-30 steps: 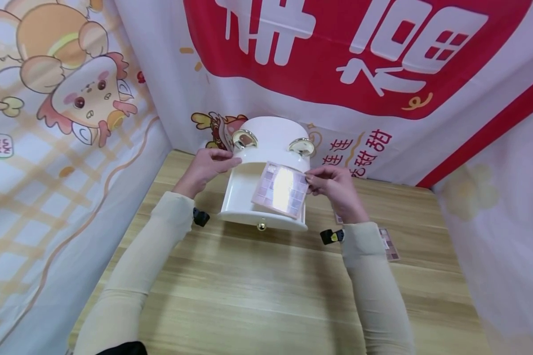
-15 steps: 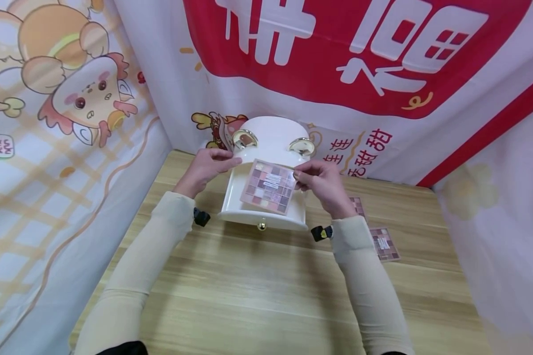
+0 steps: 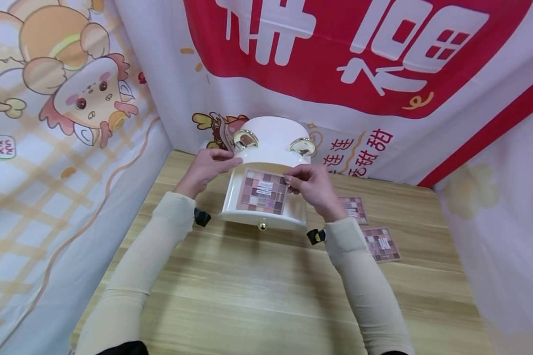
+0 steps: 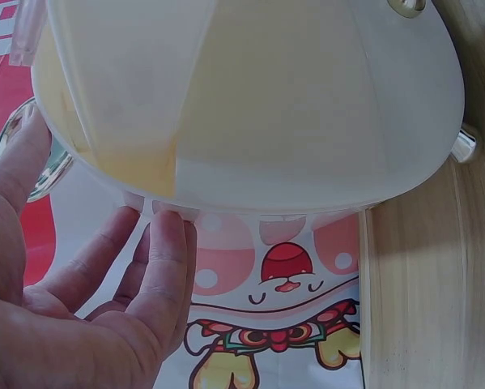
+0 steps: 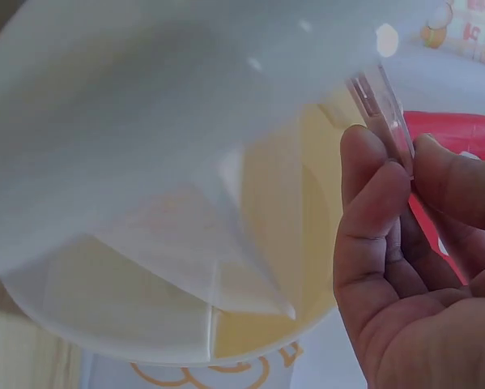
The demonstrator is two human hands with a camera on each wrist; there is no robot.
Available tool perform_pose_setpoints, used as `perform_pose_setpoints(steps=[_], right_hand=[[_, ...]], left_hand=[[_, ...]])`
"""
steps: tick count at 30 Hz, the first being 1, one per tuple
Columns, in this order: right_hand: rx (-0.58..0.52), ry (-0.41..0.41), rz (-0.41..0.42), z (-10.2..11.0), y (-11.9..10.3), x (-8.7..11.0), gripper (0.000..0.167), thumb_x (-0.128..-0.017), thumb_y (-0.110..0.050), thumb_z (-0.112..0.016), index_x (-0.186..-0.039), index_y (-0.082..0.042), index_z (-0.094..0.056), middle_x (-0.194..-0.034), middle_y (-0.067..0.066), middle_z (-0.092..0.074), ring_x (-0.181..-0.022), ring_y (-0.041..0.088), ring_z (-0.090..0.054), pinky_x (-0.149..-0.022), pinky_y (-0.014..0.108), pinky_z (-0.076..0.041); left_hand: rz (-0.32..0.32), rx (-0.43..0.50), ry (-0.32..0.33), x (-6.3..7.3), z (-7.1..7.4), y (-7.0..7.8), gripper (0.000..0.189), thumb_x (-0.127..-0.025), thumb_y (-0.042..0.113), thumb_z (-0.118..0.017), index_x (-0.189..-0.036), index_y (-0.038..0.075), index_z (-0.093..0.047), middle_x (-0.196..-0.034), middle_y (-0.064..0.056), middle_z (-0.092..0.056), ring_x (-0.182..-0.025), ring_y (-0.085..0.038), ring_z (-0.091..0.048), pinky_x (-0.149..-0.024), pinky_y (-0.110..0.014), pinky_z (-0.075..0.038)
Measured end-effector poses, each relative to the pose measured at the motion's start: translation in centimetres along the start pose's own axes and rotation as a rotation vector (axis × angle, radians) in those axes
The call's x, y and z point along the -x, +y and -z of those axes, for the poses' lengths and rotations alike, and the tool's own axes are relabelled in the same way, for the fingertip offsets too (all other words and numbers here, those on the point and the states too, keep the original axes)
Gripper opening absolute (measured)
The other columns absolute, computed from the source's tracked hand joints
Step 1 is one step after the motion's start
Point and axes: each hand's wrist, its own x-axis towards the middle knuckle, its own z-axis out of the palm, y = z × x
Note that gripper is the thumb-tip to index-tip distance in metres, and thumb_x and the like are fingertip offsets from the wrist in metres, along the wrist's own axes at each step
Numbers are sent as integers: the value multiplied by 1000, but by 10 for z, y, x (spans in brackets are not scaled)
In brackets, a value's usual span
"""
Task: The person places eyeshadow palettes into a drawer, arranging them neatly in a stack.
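A white cabinet [image 3: 273,129] with a rounded top and two gold rings stands by the back cloth. Its drawer [image 3: 298,206] with a gold knob is pulled out. My right hand [image 3: 312,186] pinches the right upper corner of a square, checkered eyeshadow palette [image 3: 263,193] between thumb and fingers, over the drawer. In the right wrist view the palette [image 5: 384,113] shows nearly edge-on in that pinch. My left hand [image 3: 206,167] rests against the cabinet's left side; in the left wrist view its fairly straight fingers [image 4: 165,251] touch the curved wall.
Two similar palettes, one nearer the cabinet [image 3: 354,209] and one further right [image 3: 383,245], lie on the wooden table [image 3: 253,291]. Printed cloth [image 3: 337,59] hangs behind, and more cloth [image 3: 71,197] closes off the left side.
My right hand has moved left and slightly down with the palette, which now lies flatter over the drawer and shows its lettering. The left hand and cabinet have stayed in place.
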Motion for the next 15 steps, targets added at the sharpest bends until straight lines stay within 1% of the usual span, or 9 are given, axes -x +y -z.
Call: perform_pose_setpoints(steps=[4, 15], right_hand=[[8, -1, -1, -4, 1, 0, 10, -92, 5, -68, -101, 6, -73, -89, 18, -71, -70, 27, -66, -64, 32, -57], [39, -29, -59, -11, 6, -2, 10, -93, 3, -69, -100, 3, -74, -90, 17, -72, -72, 27, -66, -66, 31, -57]], left_hand=[[7, 1, 0, 1, 0, 0, 72, -73, 49, -88, -128, 8, -66, -129, -8, -61, -111, -26, -60, -97, -42, -50], [6, 8, -9, 2, 0, 1, 72, -75, 48, -88, -130, 8, -65, -131, -8, -60, -113, -26, -59, -100, -42, -48]])
